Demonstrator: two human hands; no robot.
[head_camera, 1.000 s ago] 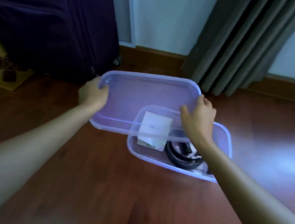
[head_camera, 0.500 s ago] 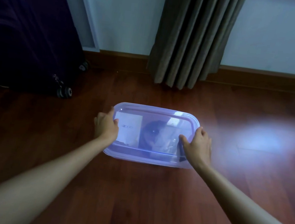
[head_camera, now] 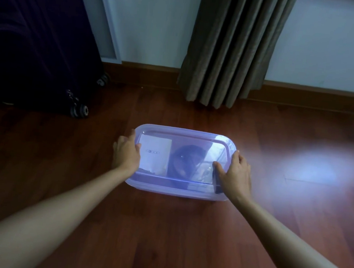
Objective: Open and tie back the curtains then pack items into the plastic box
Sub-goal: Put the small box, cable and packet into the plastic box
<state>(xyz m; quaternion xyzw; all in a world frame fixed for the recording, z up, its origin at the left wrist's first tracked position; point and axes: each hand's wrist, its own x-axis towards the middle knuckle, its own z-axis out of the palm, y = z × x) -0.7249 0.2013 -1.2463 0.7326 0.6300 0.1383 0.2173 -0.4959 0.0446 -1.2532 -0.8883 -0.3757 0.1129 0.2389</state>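
Observation:
A translucent purple plastic box sits on the wooden floor with its lid lying flat on top. Through the lid I see a white carton on the left and a dark coiled item in the middle. My left hand rests on the lid's left edge, thumb on top. My right hand lies on the lid's right edge, fingers spread and thumb on the lid. A grey-brown curtain hangs gathered behind the box.
A dark wheeled suitcase stands at the left against the wall. A wooden skirting board runs along the pale wall. Bare wooden floor surrounds the box, with a bright glare patch at the right.
One second ago I held the lid tilted above the open box. It came down onto the box, and both hands now lie on its ends. My view has shifted too.

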